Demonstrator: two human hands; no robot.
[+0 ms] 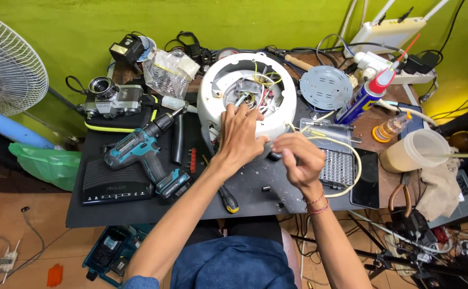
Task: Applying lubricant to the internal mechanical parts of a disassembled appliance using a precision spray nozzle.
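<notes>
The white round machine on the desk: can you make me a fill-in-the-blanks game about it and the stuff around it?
1. The left hand rests on the ____ round machine.
2. The drill lies on the machine's ____ side.
3. The spray can has a ____ cap.
4. The right hand is beside a clear box of ____.

Missing words: white; left; red; bits

Bright even light, soft shadows, sharp focus, wide-angle bending at edges.
</notes>
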